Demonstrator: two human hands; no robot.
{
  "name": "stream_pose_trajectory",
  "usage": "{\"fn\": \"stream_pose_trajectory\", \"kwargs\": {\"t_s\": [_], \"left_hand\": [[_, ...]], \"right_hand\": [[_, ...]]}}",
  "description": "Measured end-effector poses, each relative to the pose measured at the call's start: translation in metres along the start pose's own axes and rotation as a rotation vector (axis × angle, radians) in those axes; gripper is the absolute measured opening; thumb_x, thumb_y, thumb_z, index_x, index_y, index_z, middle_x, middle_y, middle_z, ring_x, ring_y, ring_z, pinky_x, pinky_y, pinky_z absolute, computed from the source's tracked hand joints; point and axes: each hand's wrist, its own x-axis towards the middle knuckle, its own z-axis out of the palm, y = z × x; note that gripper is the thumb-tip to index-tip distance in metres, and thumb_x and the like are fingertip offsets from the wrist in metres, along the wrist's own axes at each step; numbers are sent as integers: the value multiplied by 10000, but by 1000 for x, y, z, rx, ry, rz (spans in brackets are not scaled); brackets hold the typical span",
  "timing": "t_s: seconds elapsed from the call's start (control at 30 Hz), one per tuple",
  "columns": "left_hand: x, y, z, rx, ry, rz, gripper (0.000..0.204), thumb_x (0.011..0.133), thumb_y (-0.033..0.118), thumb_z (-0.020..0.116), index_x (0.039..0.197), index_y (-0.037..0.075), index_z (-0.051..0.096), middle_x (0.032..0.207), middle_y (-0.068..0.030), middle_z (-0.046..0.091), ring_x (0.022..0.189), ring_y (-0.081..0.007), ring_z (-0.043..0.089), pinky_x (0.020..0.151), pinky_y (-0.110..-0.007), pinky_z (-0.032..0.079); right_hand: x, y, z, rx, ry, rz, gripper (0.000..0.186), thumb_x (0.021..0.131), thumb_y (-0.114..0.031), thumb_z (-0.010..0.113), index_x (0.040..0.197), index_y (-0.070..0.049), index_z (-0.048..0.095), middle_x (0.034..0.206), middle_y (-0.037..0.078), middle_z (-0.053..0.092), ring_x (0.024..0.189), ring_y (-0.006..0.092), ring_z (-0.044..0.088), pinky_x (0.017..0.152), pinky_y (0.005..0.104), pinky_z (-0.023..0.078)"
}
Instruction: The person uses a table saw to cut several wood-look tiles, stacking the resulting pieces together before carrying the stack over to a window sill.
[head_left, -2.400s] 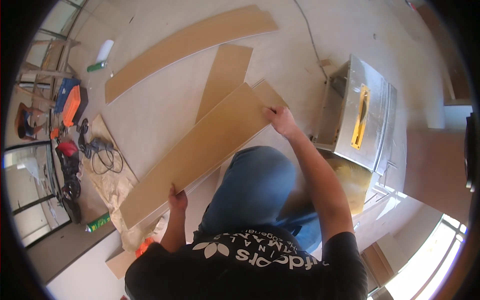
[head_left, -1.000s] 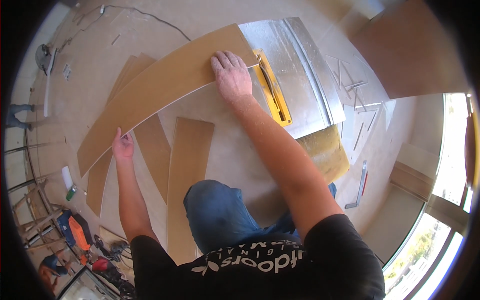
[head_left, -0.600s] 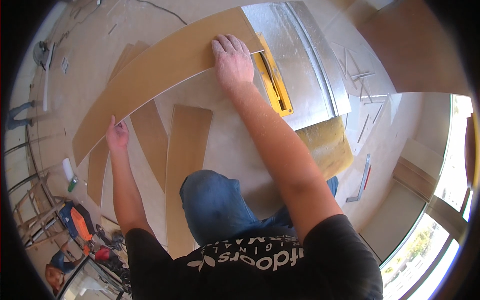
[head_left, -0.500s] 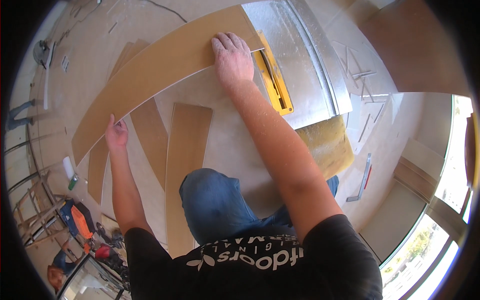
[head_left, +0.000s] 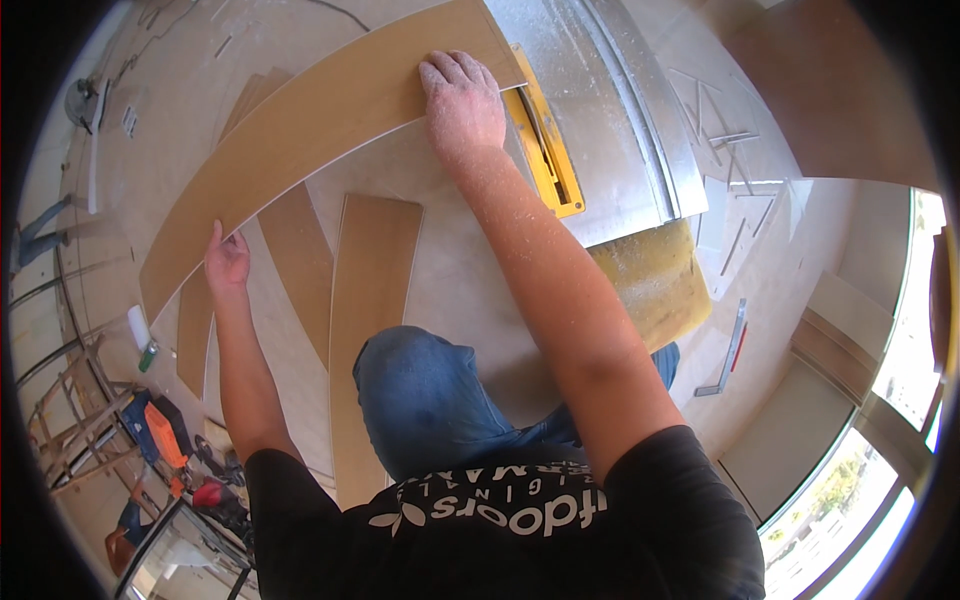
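Observation:
A long tan board with a pale near edge stretches from the left to a metal-topped table saw. Its right end rests beside the saw's yellow insert, which has a dark slot. My right hand, dusty, presses on the board near that end, fingers close together on top; its thumb is hidden. Farther left, my left hand pinches the board's near edge, the thumb on the upper face and some fingers underneath. I cannot make out a blade.
Several similar boards lie on the floor below and left of the held one. A yellow panel sits at the saw's near side. A metal square and thin offcuts are to the right. Another person's legs show far left.
The view has shifted slightly, carrying the saw and board a little upward in the picture. My left thumb reaches a bit farther over the board. Both hands stay on it.

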Motion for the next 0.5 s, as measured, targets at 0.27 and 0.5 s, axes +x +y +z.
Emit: {"fn": "stream_pose_trajectory", "kwargs": {"t_s": [0.27,0.5], "left_hand": [[-1,7,0,12,-2,13,318,935,55,704,1232,27,597,1201,-90,679,1084,-204,661,877,-270,588],[-2,4,3,11,10,9,286,937,41,695,1210,37,610,1183,-88,689,1066,-197,671,835,-267,602]], "right_hand": [[0,-4,-2,-10,-43,16,384,909,-73,564,1279,-92,664,1401,63,595,1358,259,487,1165,392,363],[-1,-2,-1,4,-51,26,394,908,-60,562,1288,-92,660,1409,63,590,1363,263,483,1170,394,357]]}}
